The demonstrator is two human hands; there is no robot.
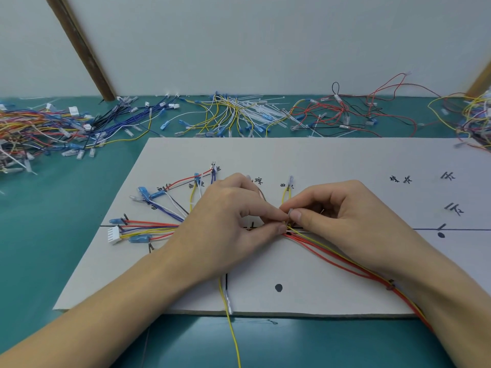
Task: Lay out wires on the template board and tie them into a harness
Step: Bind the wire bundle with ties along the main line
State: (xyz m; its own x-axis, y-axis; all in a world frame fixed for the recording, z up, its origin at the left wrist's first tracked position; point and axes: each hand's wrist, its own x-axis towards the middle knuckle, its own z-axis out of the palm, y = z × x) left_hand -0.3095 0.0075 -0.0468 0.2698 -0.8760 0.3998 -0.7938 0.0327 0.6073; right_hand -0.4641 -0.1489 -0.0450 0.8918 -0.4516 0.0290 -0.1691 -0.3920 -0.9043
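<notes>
Now a small white tie (289, 213) is pinched by both hands (233, 216) (342, 211) mid-board (332, 160), and the thin, bendy wires (318, 243) are best held bunched, near the tie.

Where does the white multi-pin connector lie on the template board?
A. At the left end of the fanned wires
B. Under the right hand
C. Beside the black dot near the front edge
A: the white connector lies at the board's left, ending the fanned wires.
</notes>
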